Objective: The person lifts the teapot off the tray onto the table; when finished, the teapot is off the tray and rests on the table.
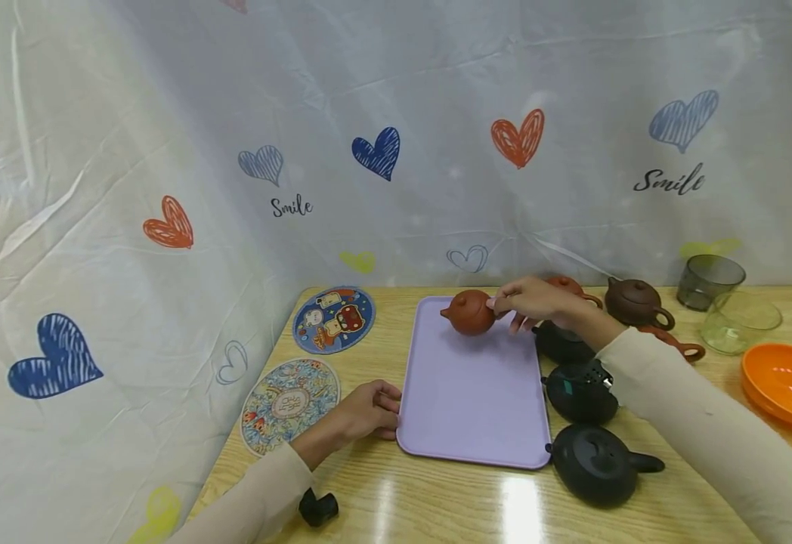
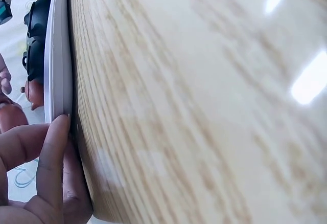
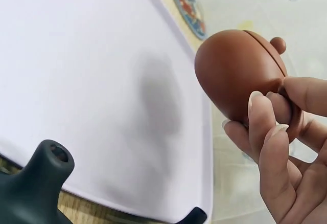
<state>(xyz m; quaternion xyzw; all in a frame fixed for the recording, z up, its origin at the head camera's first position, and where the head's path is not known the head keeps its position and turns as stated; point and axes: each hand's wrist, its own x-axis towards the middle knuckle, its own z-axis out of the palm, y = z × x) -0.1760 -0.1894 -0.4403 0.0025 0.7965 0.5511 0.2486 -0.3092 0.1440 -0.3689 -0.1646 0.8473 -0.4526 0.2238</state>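
Note:
My right hand pinches the handle of a small reddish-brown clay teapot, its spout pointing left. In the right wrist view the teapot is tilted above the tray, with the lid knob to the right and the fingers around the handle. Under it lies a rectangular lavender tray on the wooden table. My left hand holds the tray's left edge near the front corner; in the left wrist view, bent fingers meet the rim. Along the tray's right side stand several black teapots.
Behind the right forearm are a dark brown teapot and reddish teapots. Farther right stand a grey glass, a greenish glass and an orange bowl. Two round patterned mats lie at left. A heart-printed curtain borders the table.

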